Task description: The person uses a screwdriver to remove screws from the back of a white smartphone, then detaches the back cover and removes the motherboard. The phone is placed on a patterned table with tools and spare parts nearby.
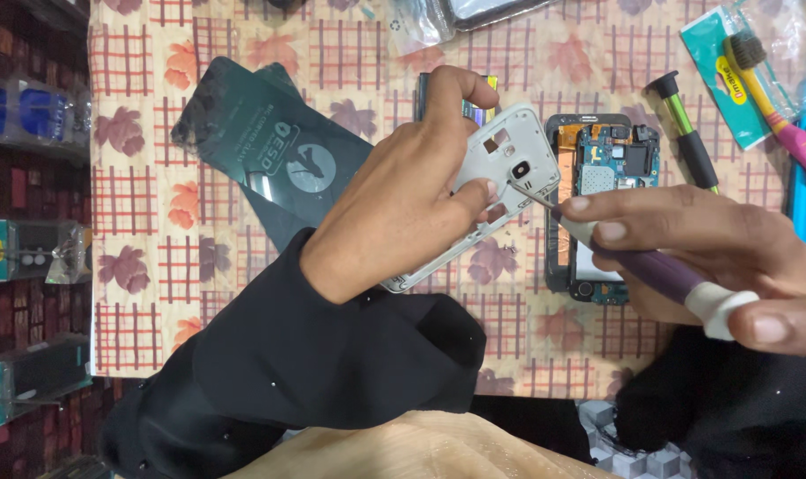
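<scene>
Two hands at work: both bare, black sleeves, over a checked leaf-print cloth (155,293).
Landmark: opened black phone body with exposed circuit board (609,168), lying flat on the cloth.
Frame: thin silver-white plastic phone middle frame with camera cut-out (516,160), lifted and tilted just left of the phone body, overlapping its left edge.
Left hand (403,204): closed around the frame, thumb on its face, fingers curled over the top edge.
Right hand (687,239): closed on a purple-handled precision screwdriver with white collars (660,275), below and right of the phone body; tip rests at the frame near the camera hole.
Handling, judged: frame light, stiff but thin, likely to flex or crack if twisted; safest held by the outer rails, as now.
Nearby: green-and-black screwdriver (687,133) just right of the phone body; dark antistatic pouch (279,151) well left of it.
</scene>
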